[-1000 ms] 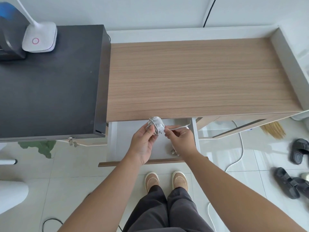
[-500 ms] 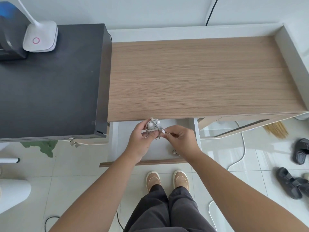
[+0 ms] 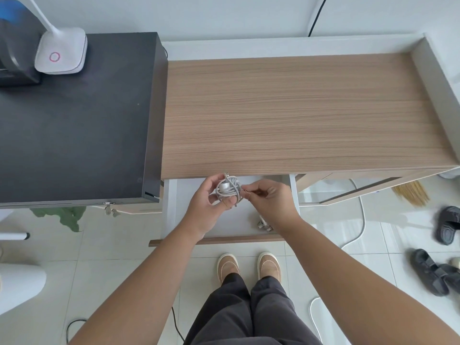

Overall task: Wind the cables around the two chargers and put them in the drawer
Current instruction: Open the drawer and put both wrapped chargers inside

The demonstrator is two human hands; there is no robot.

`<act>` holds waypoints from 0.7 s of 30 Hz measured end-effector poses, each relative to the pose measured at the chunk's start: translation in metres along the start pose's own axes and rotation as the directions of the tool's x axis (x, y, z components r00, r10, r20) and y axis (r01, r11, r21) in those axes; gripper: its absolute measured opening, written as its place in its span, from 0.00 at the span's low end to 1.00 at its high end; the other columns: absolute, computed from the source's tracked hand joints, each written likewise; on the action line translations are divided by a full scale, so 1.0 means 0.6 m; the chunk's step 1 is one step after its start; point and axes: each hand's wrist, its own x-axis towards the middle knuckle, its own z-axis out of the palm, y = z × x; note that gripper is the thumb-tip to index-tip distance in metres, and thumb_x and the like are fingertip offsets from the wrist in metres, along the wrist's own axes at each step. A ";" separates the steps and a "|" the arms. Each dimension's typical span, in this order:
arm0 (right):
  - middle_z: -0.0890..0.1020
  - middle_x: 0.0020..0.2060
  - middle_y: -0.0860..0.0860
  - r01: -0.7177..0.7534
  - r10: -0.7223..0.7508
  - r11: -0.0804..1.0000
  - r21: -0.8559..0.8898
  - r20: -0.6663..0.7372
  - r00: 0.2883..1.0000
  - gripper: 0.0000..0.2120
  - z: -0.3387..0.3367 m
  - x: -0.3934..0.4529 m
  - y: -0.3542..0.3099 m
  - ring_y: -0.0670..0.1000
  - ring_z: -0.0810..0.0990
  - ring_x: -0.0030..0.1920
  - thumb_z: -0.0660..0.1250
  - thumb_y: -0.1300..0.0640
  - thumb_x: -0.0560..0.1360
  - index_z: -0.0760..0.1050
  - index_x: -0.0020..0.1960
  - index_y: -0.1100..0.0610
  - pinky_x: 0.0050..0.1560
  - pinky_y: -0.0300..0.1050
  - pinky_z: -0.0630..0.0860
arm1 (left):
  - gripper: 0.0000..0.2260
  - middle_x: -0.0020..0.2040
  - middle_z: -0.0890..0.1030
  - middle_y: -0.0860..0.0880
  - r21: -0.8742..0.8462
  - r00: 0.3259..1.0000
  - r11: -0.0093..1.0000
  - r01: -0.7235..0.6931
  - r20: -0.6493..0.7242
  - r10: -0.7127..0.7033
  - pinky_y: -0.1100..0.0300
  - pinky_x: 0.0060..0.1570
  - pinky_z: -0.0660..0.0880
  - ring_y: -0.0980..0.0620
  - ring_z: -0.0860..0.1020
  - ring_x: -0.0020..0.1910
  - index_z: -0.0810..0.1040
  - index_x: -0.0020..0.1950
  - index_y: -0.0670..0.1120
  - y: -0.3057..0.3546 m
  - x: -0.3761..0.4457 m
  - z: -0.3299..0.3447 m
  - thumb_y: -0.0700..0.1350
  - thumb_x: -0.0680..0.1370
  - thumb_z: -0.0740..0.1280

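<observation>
Left hand curled round a white charger wrapped in grey cable, held above the open drawer at the table's 6 o'clock edge. Right hand pinching the cable end at the charger's 3 o'clock.

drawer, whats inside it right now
In the open drawer, a small pale thing with metal parts lies near the front right corner, half hidden by the right hand. The wound charger hangs above it in the left hand.
</observation>
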 end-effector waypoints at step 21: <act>0.83 0.40 0.51 0.438 -0.458 0.861 -0.257 -0.019 0.889 0.05 0.028 -0.011 0.011 0.45 0.80 0.38 0.74 0.68 0.67 0.83 0.39 0.60 0.40 0.37 0.78 | 0.11 0.50 0.83 0.51 -0.088 0.985 0.992 0.087 -0.140 -0.099 0.55 0.42 0.80 0.51 0.82 0.46 0.81 0.55 0.54 0.023 0.000 0.009 0.41 0.76 0.68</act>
